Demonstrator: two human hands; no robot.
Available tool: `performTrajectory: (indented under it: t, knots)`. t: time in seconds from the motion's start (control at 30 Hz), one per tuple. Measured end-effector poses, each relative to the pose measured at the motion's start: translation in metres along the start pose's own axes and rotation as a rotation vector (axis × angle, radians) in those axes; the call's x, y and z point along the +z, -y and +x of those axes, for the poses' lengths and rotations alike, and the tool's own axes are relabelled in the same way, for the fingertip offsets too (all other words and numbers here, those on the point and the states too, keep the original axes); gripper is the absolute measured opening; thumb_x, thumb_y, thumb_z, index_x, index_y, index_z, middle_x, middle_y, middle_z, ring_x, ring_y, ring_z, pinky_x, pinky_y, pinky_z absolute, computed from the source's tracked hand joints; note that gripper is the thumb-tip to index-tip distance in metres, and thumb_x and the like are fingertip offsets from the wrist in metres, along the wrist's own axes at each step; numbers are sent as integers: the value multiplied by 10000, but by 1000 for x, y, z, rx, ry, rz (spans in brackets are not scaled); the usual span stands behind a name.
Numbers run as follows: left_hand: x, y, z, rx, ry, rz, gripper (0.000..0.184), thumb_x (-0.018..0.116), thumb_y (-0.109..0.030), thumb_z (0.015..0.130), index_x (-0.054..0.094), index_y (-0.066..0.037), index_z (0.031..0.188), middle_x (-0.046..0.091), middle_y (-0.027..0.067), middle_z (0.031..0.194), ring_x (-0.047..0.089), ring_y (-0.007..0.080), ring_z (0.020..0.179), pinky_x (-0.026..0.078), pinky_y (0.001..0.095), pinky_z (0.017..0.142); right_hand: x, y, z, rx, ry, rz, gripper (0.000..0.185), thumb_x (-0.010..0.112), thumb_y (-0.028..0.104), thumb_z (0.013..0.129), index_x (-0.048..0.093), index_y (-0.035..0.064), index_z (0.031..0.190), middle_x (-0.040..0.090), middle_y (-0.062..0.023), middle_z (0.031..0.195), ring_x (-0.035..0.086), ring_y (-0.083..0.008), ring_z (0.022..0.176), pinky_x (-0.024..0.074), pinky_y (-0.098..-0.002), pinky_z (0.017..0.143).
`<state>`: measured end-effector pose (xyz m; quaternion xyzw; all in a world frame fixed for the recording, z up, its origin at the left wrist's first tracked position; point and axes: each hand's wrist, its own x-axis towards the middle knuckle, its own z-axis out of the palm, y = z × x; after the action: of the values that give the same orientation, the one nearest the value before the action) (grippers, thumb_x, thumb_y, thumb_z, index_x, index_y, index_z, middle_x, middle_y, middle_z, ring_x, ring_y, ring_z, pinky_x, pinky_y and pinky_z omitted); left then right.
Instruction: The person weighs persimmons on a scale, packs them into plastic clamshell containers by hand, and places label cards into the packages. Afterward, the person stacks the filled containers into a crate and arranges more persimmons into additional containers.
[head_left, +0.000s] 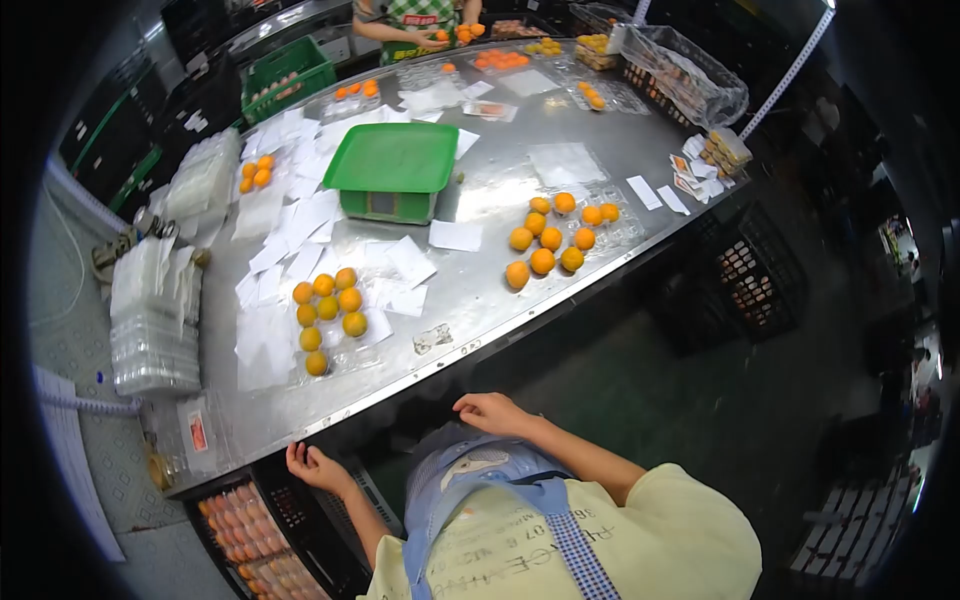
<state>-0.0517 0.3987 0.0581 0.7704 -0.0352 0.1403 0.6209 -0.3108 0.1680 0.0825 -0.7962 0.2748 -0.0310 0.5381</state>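
My left hand (315,466) is just below the metal table's front edge, its fingers loosely curled and apart, holding nothing visible. In front of the apron my right hand (492,412) hangs with bent fingers; what its fingertips hold, if anything, is hidden. Several oranges (327,308) sit in a clear tray at the near left of the table (460,350), on white paper slips. Another group of oranges (549,238) lies to the right, partly by a clear tray. A green scale (392,160) stands between and behind the two groups.
Stacked clear trays (155,325) line the left edge. A green crate (287,80) stands at the back left, a black basket (665,85) at the back right. Across the table a person (415,25) holds oranges. A crate of packed fruit (250,535) sits below the left edge.
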Motion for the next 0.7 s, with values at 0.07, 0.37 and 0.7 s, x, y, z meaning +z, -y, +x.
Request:
performTrajectory:
  t: [0.07, 0.37, 0.7]
  knots:
    - [35, -11, -3, -21, 131, -55, 364, 504, 55, 849, 484, -5, 1208, 523, 90, 1195, 530, 192, 1032, 444, 299, 874, -9, -10, -10, 70, -57, 61, 276, 616, 214, 871, 635, 53, 1094, 693, -116, 934, 676, -207, 844, 528, -318, 768]
    - [173, -73, -67, 4, 701, -200, 323, 574, 22, 857, 499, -9, 1169, 529, 92, 1127, 556, 164, 965, 468, 276, 823, -56, -45, -29, 210, -225, 186, 269, 615, 185, 854, 631, 22, 1067, 696, -110, 884, 682, -199, 809, 529, -304, 726]
    - [299, -116, -133, 155, 1339, -96, 441, 710, -74, 776, 544, -74, 1185, 508, 108, 1138, 572, 193, 864, 498, 288, 713, -133, -57, 25, 273, -332, 140, 257, 612, 143, 885, 619, 13, 1106, 673, -114, 913, 642, -161, 805, 517, -291, 742]
